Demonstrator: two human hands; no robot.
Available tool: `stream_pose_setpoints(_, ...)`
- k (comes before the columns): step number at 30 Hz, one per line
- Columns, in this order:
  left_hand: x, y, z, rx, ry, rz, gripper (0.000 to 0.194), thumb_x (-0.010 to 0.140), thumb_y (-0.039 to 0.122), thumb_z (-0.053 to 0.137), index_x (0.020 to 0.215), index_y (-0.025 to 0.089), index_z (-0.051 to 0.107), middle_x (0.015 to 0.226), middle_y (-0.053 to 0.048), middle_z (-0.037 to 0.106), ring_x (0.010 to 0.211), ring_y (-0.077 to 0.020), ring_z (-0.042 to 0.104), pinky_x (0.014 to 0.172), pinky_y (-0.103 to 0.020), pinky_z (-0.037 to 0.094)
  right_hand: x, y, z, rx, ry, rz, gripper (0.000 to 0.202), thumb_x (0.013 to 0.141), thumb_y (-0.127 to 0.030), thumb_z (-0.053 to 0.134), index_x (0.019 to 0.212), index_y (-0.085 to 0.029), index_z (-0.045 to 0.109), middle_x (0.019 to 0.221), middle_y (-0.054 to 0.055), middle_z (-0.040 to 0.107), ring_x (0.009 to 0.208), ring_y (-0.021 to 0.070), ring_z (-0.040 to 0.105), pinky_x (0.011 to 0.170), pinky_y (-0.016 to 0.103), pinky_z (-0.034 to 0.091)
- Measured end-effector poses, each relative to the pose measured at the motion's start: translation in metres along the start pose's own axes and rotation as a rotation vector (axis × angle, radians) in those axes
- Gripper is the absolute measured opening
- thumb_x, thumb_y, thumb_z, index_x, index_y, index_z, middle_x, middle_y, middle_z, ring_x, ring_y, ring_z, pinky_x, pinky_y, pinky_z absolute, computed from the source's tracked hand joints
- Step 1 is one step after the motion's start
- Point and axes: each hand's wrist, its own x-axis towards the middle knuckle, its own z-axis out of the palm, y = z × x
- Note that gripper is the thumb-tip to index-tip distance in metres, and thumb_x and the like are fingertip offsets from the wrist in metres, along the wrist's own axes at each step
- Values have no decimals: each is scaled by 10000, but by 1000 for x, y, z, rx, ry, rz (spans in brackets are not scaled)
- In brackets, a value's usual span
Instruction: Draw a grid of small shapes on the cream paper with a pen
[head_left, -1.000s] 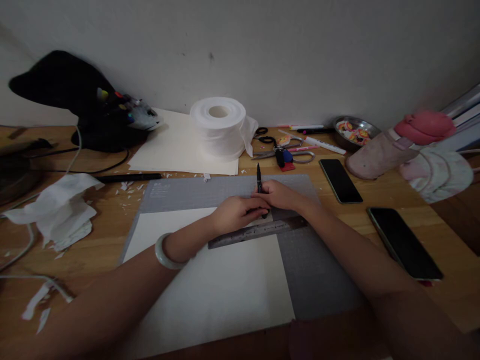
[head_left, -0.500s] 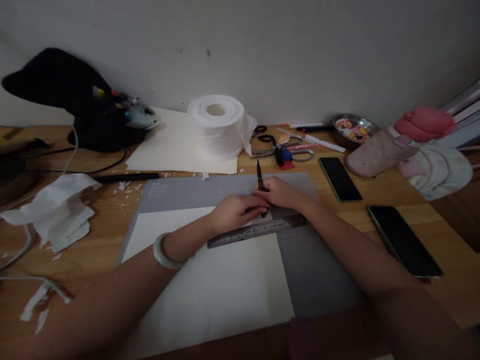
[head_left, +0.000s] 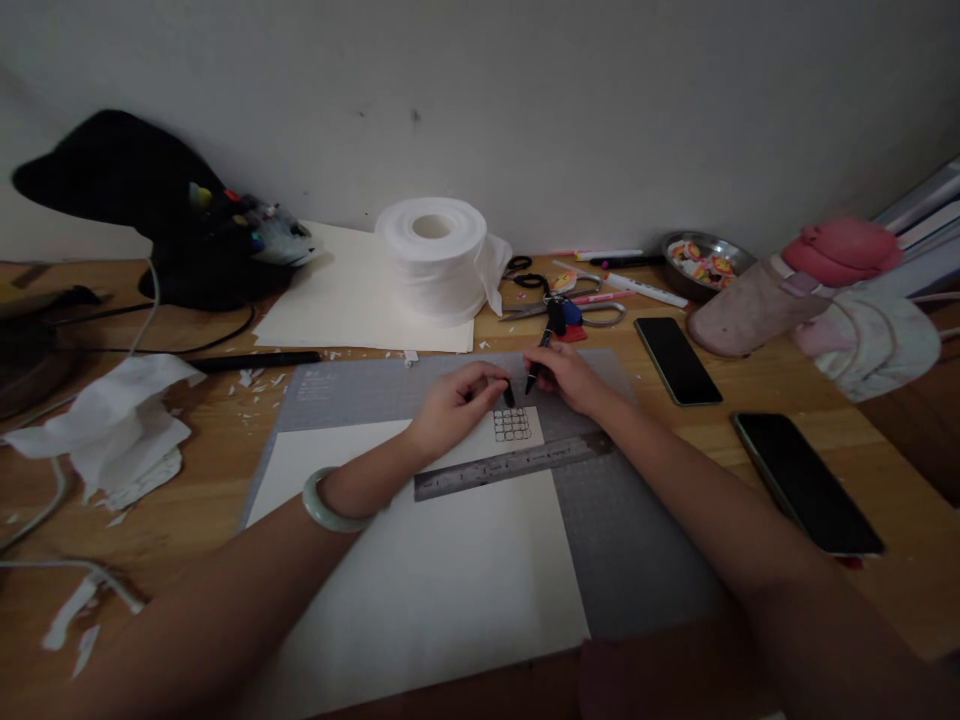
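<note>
In the head view a black pen (head_left: 534,374) is held in my right hand (head_left: 564,374), its tip pointing down over the grey mat (head_left: 352,385). My left hand (head_left: 457,405) pinches a small black pen cap (head_left: 509,394), a short way left of the pen. Below the hands a grid of small black rounded cells (head_left: 513,425) is drawn near the top right corner of a large white sheet (head_left: 435,580). A metal ruler (head_left: 502,466) lies slanted across the sheet and onto the mat, just below the grid.
Behind the mat stand a white paper roll (head_left: 431,262) and scissors (head_left: 600,312). Two phones (head_left: 679,361) and a bottle (head_left: 757,305) are at the right, beside a metal bowl (head_left: 709,268). Crumpled tissue (head_left: 131,410), cables and paper scraps lie at the left.
My hands have moved apart, and the pen and its cap are now separate. The pen's tip now points down, and the drawn grid has come into view.
</note>
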Motion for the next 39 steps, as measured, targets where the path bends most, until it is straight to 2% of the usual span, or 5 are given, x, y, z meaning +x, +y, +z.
stream_pose_setpoints(4,6,-8,-5,31,116,-43,208,839,333,500,864,173,630,528,45,464,506,-102,428,501,-212,336,1,0,0,44,-9,34,256,684,-430,605,628,-186,548,515,-40,506,448,74,429,422,205,303)
stream_pose_setpoints(10,8,-10,-7,53,151,-68,200,852,339,469,866,184,596,524,59,419,495,-97,403,487,-204,299,-1,-5,2,37,8,61,250,691,-417,600,619,-183,550,495,-44,505,424,65,421,413,199,300)
stream_pose_setpoints(16,6,-12,-4,88,94,-58,192,860,326,461,908,180,577,562,43,490,508,-107,437,486,-212,307,-1,-4,3,40,3,48,250,692,-412,603,616,-179,555,480,-48,497,418,65,427,413,200,300)
stream_pose_setpoints(26,7,-17,-3,127,50,-27,226,887,355,420,911,181,562,707,-7,588,654,-149,531,583,-247,389,-1,-5,4,52,8,74,239,691,-402,601,612,-181,556,483,-49,505,417,63,432,411,194,313)
stream_pose_setpoints(39,5,-8,-6,158,12,-22,211,897,350,386,799,190,484,664,4,552,609,-146,500,577,-255,366,-2,-5,4,25,5,67,255,681,-421,613,622,-180,556,473,-51,494,409,64,421,391,193,302)
